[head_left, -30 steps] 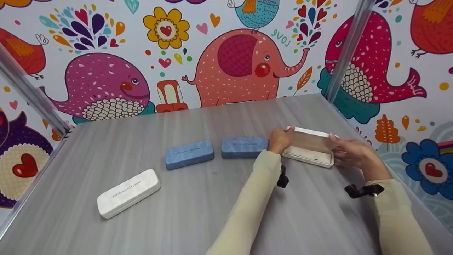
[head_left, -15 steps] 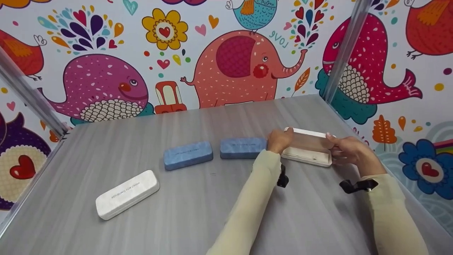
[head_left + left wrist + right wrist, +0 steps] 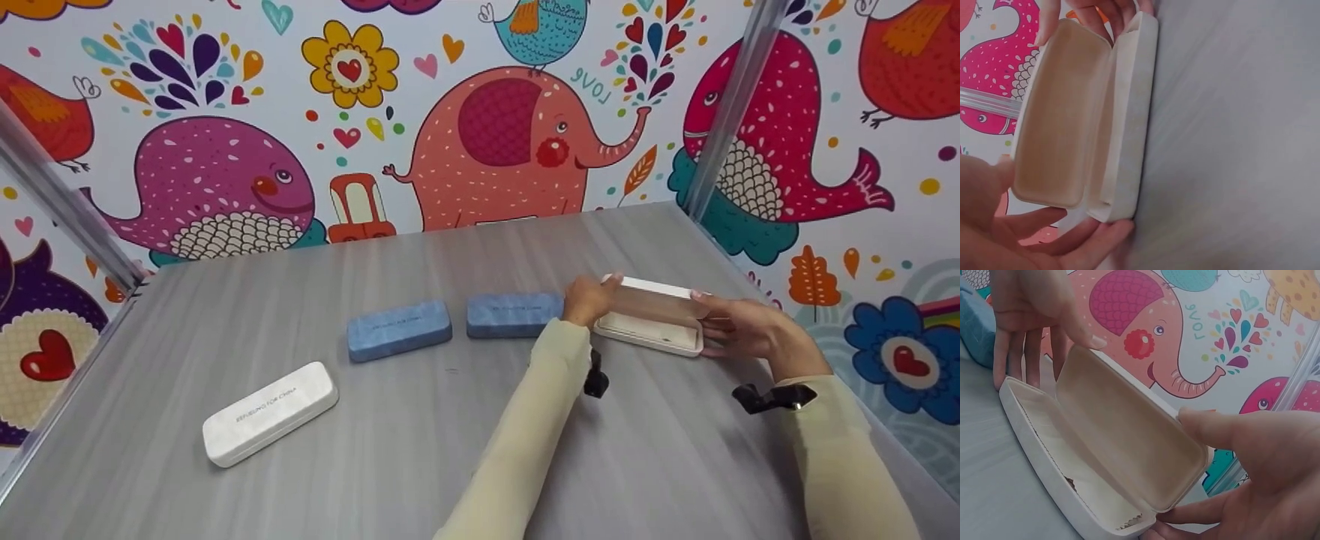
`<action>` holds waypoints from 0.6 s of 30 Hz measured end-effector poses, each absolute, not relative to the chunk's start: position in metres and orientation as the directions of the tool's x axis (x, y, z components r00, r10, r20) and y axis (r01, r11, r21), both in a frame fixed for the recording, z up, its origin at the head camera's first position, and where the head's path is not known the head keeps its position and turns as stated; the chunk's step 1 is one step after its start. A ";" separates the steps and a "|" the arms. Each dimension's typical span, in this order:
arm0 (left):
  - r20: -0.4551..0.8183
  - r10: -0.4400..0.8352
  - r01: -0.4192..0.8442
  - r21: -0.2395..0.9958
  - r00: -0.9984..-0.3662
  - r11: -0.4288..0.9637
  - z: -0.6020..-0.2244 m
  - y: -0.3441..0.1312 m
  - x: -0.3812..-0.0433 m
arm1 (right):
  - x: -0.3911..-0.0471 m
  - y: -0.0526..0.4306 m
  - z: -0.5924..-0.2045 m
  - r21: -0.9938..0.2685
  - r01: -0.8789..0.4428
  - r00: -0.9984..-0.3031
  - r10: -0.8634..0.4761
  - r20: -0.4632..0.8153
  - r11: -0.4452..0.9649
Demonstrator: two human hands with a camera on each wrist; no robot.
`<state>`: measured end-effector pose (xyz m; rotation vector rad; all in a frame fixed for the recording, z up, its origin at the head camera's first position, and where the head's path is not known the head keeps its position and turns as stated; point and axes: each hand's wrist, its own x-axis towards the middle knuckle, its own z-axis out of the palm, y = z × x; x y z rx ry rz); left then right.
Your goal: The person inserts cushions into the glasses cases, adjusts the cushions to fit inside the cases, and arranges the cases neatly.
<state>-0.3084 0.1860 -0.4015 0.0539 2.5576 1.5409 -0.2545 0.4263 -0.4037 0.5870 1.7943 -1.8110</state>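
An open white glasses case [image 3: 651,346] stands on the table at the right, its beige-lined lid [image 3: 1123,422] tipped up. My left hand [image 3: 589,300] holds the case's left end, thumb on the lid's edge and fingers at the base. At the other end my right hand [image 3: 754,330] grips it likewise, with the thumb on the lid's upper edge and the fingers low by the hinge. A pale cloth [image 3: 1058,450] with zigzag edges lies inside the base, as the right wrist view shows. A blue glasses case [image 3: 514,315], closed, sits just left of my left hand.
Another closed blue glasses case [image 3: 399,331] lies left of the first one. Nearer the front left is a closed white glasses case [image 3: 271,414] with printed lettering. Patterned wall panels [image 3: 495,150] with metal corner posts border the grey table [image 3: 375,465].
The lid of the open white case has come down slightly, both thumbs moving with it. The other cases have stayed where they were.
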 end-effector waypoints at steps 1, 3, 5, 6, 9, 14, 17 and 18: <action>-0.102 0.113 -0.038 0.885 -0.988 0.464 -0.401 0.186 -0.309 | -0.254 0.427 -0.404 -0.772 0.636 -0.770 -0.065 -0.635 0.006; -0.075 0.115 -0.015 0.894 -0.991 0.448 -0.401 0.186 -0.310 | -0.254 0.429 -0.404 -0.775 0.632 -0.773 -0.071 -0.631 0.004; -0.054 0.116 0.002 0.900 -0.992 0.435 -0.401 0.184 -0.310 | -0.254 0.429 -0.404 -0.779 0.627 -0.776 -0.081 -0.625 0.002; -0.047 0.119 0.009 0.903 -0.992 0.429 -0.400 0.184 -0.310 | -0.254 0.430 -0.404 -0.783 0.623 -0.780 -0.083 -0.621 0.003; -0.059 0.130 0.000 0.911 -0.990 0.413 -0.400 0.182 -0.309 | -0.254 0.428 -0.404 -0.791 0.612 -0.788 -0.087 -0.610 0.010; -0.068 0.154 0.006 0.899 -0.986 0.438 -0.400 0.180 -0.308 | -0.253 0.426 -0.406 -0.812 0.579 -0.808 -0.084 -0.583 0.072; -0.095 0.168 -0.005 0.883 -0.981 0.470 -0.401 0.180 -0.307 | -0.250 0.427 -0.408 -0.828 0.551 -0.826 -0.074 -0.559 0.102; -0.111 0.169 -0.016 0.877 -0.979 0.480 -0.402 0.180 -0.307 | -0.249 0.427 -0.410 -0.834 0.542 -0.832 -0.074 -0.550 0.104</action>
